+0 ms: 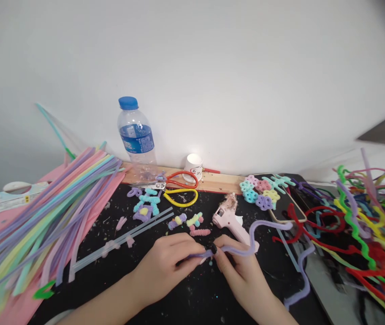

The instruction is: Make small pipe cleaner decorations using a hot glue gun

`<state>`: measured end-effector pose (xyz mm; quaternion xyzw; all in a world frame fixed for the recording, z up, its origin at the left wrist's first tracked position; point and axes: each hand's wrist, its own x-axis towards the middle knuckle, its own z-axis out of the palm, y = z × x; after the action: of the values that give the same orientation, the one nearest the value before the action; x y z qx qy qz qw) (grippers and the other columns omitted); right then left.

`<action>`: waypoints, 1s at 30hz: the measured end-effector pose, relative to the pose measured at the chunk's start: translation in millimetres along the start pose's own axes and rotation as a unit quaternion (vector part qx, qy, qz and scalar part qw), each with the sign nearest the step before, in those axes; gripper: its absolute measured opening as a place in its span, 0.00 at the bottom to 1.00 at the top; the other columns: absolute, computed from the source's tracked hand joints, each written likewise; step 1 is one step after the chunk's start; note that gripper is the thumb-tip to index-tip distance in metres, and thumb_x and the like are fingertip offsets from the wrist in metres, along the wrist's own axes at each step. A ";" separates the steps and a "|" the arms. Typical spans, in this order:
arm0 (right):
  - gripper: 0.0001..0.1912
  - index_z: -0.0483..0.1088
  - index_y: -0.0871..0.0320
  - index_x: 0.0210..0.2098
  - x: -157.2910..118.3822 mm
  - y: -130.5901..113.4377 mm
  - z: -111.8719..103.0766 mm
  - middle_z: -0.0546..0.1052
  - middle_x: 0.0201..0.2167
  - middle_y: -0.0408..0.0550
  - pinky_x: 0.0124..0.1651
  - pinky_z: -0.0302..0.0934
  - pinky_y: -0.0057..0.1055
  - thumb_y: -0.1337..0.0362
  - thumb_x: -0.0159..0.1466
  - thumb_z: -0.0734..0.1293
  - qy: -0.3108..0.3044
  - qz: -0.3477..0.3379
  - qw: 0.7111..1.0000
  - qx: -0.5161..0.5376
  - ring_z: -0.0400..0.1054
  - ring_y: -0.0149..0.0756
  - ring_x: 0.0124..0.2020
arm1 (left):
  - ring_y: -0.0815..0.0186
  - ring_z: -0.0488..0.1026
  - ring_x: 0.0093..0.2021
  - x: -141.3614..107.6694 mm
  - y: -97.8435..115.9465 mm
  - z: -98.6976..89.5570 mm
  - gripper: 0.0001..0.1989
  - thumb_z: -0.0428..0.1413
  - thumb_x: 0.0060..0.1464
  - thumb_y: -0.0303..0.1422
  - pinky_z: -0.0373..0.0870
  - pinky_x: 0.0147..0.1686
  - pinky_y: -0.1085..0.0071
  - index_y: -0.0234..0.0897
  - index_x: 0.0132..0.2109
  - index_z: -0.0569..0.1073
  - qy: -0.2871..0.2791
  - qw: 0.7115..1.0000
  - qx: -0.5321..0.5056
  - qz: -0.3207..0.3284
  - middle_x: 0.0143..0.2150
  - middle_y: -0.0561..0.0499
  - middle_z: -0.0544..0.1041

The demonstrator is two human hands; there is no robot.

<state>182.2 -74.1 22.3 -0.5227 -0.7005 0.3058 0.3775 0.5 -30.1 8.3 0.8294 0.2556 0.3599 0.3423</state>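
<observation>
A purple pipe cleaner (254, 234) runs between my two hands over the black work surface. My left hand (168, 262) pinches one end of it between thumb and fingers. Close beside, my right hand (236, 266) grips the same strand, the thumb with its dark nail pressed on it. From there the strand waves up and off to the right. Just beyond my right hand lies a pale pink hot glue gun (231, 223), partly covered by the hand and the strand. Small pink and yellow twisted pieces (197, 225) lie past my fingertips.
Straight pastel pipe cleaners (53, 212) are heaped at left, crumpled bright ones (358, 225) at right. Scissors (179, 187), a plastic bottle (136, 140) and a white cup (194, 167) stand or lie toward the wall. Clear glue sticks (125, 239) and a flower ring (260, 192) flank the middle.
</observation>
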 end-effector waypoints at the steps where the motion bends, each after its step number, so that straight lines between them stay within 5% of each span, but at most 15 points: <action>1: 0.10 0.64 0.58 0.27 -0.3 0.5 0.2 0.67 0.23 0.42 0.29 0.57 0.24 0.71 0.64 0.57 0.005 -0.002 1.000 -0.002 0.62 0.31 0.25 | 0.68 0.74 0.35 0.1 0.1 -0.1 0.07 0.54 0.55 0.23 0.70 0.40 0.75 0.33 0.40 0.75 -0.001 1.000 -0.001 -0.002 0.33 0.48 0.77; 10: 0.10 0.65 0.58 0.28 -4.1 8.1 -0.2 0.65 0.21 0.41 0.28 0.56 0.26 0.70 0.65 0.57 0.058 -0.004 0.998 -0.036 0.61 0.31 0.24 | 0.70 0.73 0.29 -0.8 0.3 -2.3 0.07 0.57 0.52 0.23 0.69 0.33 0.78 0.34 0.39 0.76 0.042 0.999 0.000 -0.022 0.29 0.50 0.76; 16: 0.09 0.65 0.58 0.29 -6.7 9.4 -1.3 0.67 0.22 0.43 0.30 0.57 0.28 0.69 0.64 0.58 0.079 -0.011 0.995 -0.053 0.63 0.34 0.27 | 0.68 0.74 0.30 1.0 2.0 -1.9 0.07 0.58 0.49 0.23 0.71 0.33 0.74 0.36 0.37 0.77 0.033 0.989 -0.078 -0.121 0.31 0.50 0.79; 22: 0.07 0.65 0.57 0.31 -7.9 10.8 -0.4 0.68 0.23 0.43 0.30 0.58 0.28 0.70 0.64 0.58 0.088 -0.026 0.995 -0.049 0.63 0.33 0.26 | 0.68 0.77 0.28 1.8 1.0 4.6 0.08 0.57 0.49 0.22 0.76 0.32 0.71 0.33 0.38 0.76 0.039 0.930 -0.281 -0.233 0.38 0.46 0.80; 30: 0.07 0.65 0.58 0.33 -8.7 11.7 1.1 0.68 0.24 0.43 0.28 0.58 0.27 0.73 0.63 0.58 0.090 -0.064 0.991 -0.075 0.63 0.32 0.24 | 0.65 0.79 0.29 3.8 4.8 7.3 0.05 0.58 0.48 0.23 0.77 0.33 0.71 0.32 0.35 0.76 0.057 0.887 -0.358 -0.287 0.38 0.45 0.81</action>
<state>188.5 -79.4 10.3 -0.5291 -0.7164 0.1798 0.4176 9.3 -33.4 9.8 0.5190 0.3552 0.3593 0.6895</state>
